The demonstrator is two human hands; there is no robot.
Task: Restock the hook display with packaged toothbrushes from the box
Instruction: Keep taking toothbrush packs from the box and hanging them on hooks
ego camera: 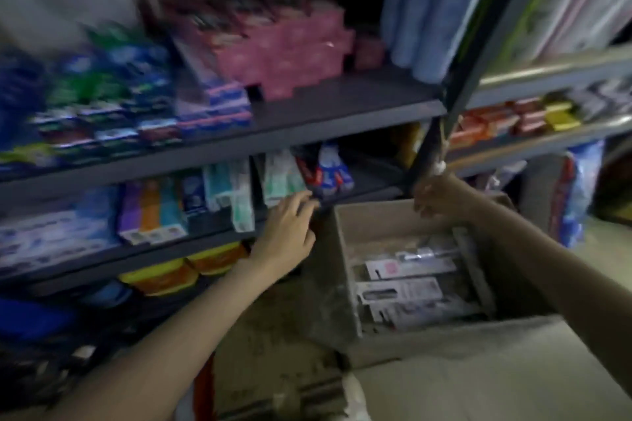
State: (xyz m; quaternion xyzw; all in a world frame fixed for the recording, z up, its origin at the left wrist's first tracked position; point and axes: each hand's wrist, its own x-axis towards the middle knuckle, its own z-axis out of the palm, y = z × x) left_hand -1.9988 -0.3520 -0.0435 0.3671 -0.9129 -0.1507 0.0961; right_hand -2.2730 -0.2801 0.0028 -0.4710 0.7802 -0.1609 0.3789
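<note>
Your left hand [287, 232] reaches toward the front edge of the middle shelf [219, 236], fingers [302, 198] loosely extended and touching or nearly touching the hanging packs [284, 178] there; it holds nothing that you can see. Your right hand [441, 196] is raised at the dark upright post [431, 154] of the rack, above the far rim of the box [345, 249]. Its fingers are curled downward, but blur prevents telling whether they pinch anything.

The toothbrushes [403, 290] lie in the bottom of the box, below and slightly toward you from the right hand. They are flat carded packs, stacked loosely, each with its long axis running roughly left to right across the box floor. The hang-slot ends appear to point to the left side. Several packs overlap; the count cannot be read.

The right hand is the nearer to the stock: it sits almost directly over the box opening, while the left hand is beside the box, at the display. Judged from this, the right hand would descend into the box, and the left would receive or steady at the shelf.

The box is open, its flap [478, 386] folded toward you, and its inner walls look dusty. It stands just right of the shelving. The hook itself is not clearly visible among the blurred packs, so confirm its position before you bring a pack across.
</note>
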